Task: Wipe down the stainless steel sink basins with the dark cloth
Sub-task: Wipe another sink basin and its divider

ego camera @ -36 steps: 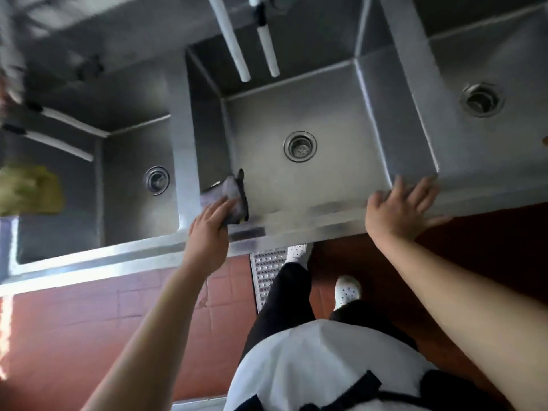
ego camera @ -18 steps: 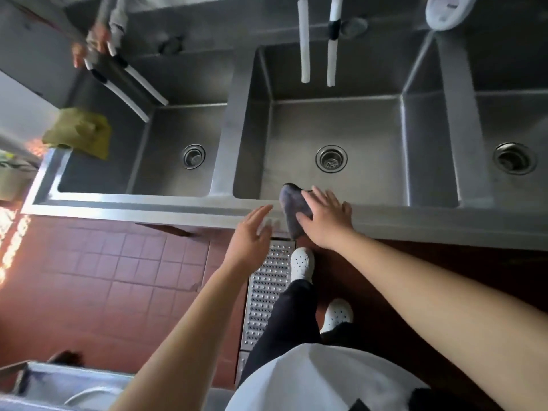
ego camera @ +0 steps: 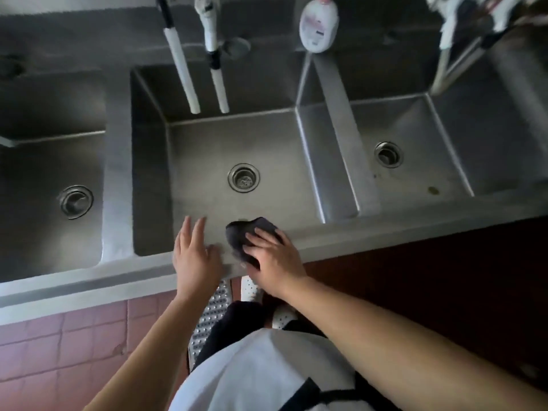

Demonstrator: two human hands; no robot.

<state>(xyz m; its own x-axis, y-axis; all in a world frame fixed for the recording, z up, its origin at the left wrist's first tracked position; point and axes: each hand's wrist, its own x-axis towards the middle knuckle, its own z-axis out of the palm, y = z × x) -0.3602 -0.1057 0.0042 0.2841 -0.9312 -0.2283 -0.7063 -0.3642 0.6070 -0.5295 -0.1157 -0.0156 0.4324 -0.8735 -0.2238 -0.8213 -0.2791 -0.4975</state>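
Note:
A stainless steel sink has three basins: left basin (ego camera: 35, 161), middle basin (ego camera: 281, 161) and right basin (ego camera: 421, 173), each with a round drain. The dark cloth (ego camera: 238, 232) lies bunched on the front rim (ego camera: 370, 232) of the middle basin. My right hand (ego camera: 274, 258) lies over the cloth and grips it, fingers on top and thumb at its near edge. To the cloth's left, my left hand (ego camera: 195, 253) rests on the same rim with straight fingers, holding nothing.
Two white spout hoses (ego camera: 181, 66) (ego camera: 218, 84) hang over the back of the middle basin. A white soap bottle (ego camera: 318, 23) stands on the back ledge. A perforated floor grate (ego camera: 211, 315) and red tiles (ego camera: 59, 345) lie below, beside my shoes.
The cloth passed from my left hand to my right hand. My right hand slid left along the rim onto it. My left hand let go and settled flat beside it. The view shifted right.

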